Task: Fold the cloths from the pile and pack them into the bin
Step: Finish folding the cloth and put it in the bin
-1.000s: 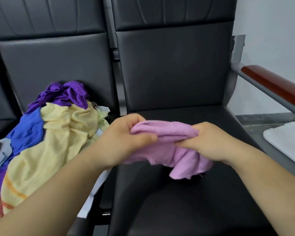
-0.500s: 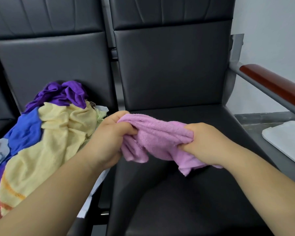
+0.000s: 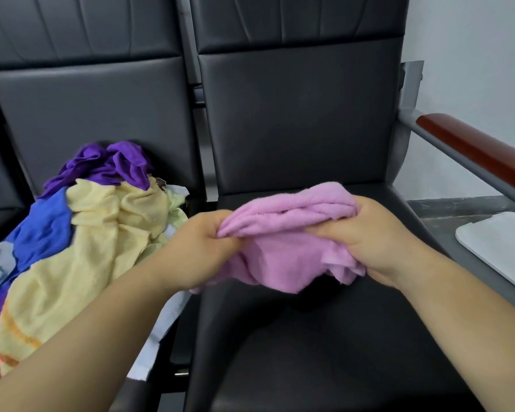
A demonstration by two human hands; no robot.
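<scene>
A pink cloth [image 3: 283, 248] hangs bunched between my two hands above the black seat [image 3: 324, 337]. My left hand [image 3: 199, 251] pinches its left end with curled fingers. The cloth's right side is gripped by my right hand [image 3: 378, 236], whose fingers wrap round the folds. On the seat to the left lies the pile of cloths [image 3: 81, 233]: a yellow one on top, purple at the back, blue at the left. No bin shows in the head view.
A white flat object [image 3: 500, 248] lies on a grey surface at the right edge. A red-brown armrest [image 3: 476, 153] on a grey metal bar runs along the right. Black seat backs stand behind.
Both hands have shifted to the right with the pink cloth. The cloth is now bunched higher between them, with my right hand gripping more of its folds.
</scene>
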